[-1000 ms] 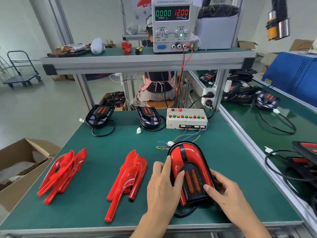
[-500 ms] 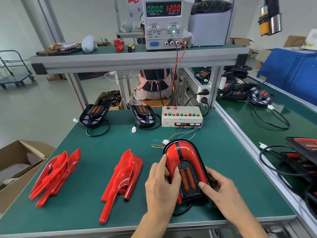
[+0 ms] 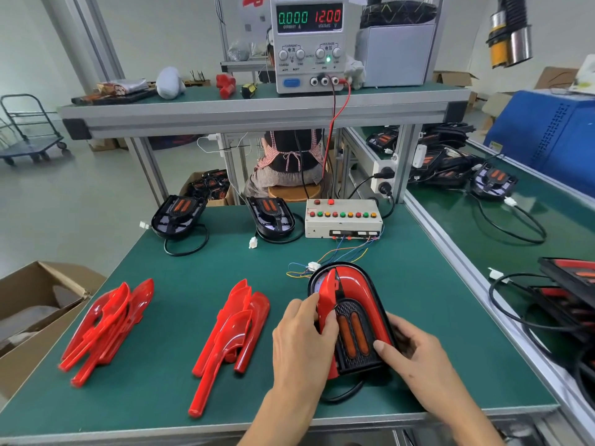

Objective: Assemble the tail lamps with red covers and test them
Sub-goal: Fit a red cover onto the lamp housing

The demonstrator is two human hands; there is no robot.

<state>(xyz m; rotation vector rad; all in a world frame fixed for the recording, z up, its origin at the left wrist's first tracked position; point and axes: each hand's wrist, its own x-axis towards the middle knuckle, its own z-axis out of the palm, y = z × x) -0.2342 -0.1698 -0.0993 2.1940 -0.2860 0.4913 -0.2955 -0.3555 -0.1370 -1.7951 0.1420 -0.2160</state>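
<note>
Left hand (image 3: 304,329) lifting red cover (image 3: 325,297), tilted

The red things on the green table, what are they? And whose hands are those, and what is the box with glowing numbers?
The picture comes from a camera worn on a person's head, looking down at their own hands. The left hand holds a red cover against a black tail lamp, and the right hand steadies the lamp's other side. Two piles of spare red covers lie on the green table. The box with numbers is a power supply on the shelf. The button box likely tests the lamps.
</note>
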